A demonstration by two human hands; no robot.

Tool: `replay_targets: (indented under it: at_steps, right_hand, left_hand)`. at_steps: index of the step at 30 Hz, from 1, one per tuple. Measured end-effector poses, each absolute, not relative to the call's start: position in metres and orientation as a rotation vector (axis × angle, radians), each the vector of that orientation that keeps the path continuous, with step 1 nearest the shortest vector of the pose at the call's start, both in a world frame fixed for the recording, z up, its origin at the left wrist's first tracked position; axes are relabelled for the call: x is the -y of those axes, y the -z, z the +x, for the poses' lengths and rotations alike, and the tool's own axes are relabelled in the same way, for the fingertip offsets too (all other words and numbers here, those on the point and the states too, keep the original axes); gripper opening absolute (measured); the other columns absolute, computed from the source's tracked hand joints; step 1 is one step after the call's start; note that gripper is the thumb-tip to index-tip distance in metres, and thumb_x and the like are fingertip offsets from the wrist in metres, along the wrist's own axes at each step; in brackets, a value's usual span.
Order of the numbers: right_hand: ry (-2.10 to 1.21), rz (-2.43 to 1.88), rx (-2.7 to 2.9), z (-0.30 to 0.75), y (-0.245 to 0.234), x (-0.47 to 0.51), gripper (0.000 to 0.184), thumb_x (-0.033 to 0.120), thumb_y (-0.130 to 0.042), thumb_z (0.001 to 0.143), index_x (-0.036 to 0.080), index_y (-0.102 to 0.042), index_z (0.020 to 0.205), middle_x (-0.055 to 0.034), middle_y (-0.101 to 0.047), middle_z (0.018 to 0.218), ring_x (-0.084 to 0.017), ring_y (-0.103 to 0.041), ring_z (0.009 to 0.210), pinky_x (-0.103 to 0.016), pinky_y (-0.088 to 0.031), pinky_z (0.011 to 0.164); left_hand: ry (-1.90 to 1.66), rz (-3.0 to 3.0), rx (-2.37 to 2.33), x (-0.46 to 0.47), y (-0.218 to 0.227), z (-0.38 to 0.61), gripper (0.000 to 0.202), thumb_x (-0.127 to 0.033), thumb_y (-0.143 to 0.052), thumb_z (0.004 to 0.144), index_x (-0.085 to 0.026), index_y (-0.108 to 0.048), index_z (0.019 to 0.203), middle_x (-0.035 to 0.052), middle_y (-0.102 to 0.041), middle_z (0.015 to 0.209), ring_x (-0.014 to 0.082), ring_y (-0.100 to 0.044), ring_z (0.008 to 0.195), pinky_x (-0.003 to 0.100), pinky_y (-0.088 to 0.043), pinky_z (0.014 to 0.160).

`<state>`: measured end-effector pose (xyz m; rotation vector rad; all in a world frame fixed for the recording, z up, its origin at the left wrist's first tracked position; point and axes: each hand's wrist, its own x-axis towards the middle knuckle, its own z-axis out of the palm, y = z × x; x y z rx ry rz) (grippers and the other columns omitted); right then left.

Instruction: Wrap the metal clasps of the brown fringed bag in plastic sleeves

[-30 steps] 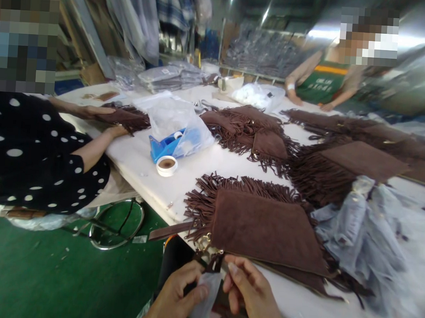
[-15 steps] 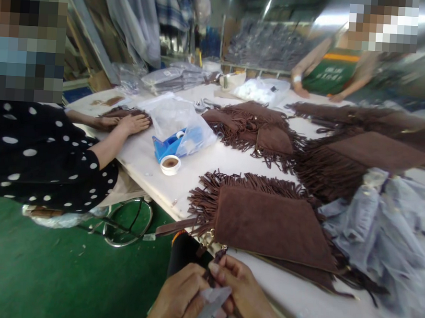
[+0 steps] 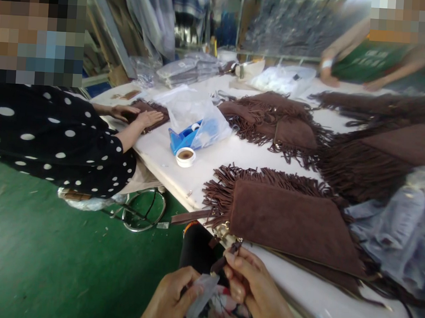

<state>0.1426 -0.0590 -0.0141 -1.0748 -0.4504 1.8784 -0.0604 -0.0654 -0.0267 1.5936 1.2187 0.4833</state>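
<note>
Low at the table's front edge, my left hand point(image 3: 175, 293) is closed, thumb and fingers pinching a small piece of translucent plastic point(image 3: 202, 295). Beside it my right hand point(image 3: 250, 281) pinches a short dark brown leather pull point(image 3: 219, 265), knotted near its top. That pull hangs by a gold-coloured clasp from a brown suede fringed bag point(image 3: 291, 219), which lies flat at the table edge, fringe pointing away. The pull's lower tip is close to the plastic; whether they touch I cannot tell. A wrist strap point(image 3: 190, 217) sticks out from the bag's left end.
More fringed bags point(image 3: 296, 133) lie across the white table point(image 3: 161, 168). A blue tape dispenser point(image 3: 185, 138) sits partly under clear plastic, beside a small white tub point(image 3: 185, 157). Plastic wrapping point(image 3: 399, 223) is heaped at right. A person in polka dots point(image 3: 55, 135) presses a brown bag; another stands opposite.
My hands have drawn slightly apart, and the leather pull now shows between them, with the plastic clear of it or nearly so. The view has swung left, shifting everything to the right.
</note>
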Motion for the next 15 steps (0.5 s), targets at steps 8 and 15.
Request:
replay_targets:
  at_steps: [8, 15]
  right_hand:
    - [-1.898, -1.045, 0.445, 0.1459, 0.0117, 0.0599, 0.021, 0.036, -0.065, 0.087, 0.017, -0.055, 0.084, 0.0054, -0.052, 0.064, -0.001, -0.032, 0.041, -0.016, -0.026, 0.040]
    - [-1.883, -1.082, 0.498, 0.1471, 0.0120, 0.0597, 0.025, 0.038, -0.067, 0.086, 0.017, -0.055, 0.080, 0.0051, -0.053, 0.063, -0.001, -0.033, 0.039, -0.016, -0.025, 0.038]
  left_hand:
    - [-0.389, 1.637, -1.192, 0.0644, 0.0315, -0.0588, 0.026, -0.036, -0.051, 0.093, -0.016, -0.062, 0.079, 0.0004, -0.060, 0.073, 0.0158, -0.054, 0.070, 0.023, -0.037, 0.065]
    - [-0.356, 1.644, -1.176, 0.0599, 0.0295, -0.0551, 0.028, -0.038, -0.050, 0.092, -0.016, -0.060, 0.077, 0.0001, -0.057, 0.072, 0.0157, -0.052, 0.069, 0.025, -0.035, 0.065]
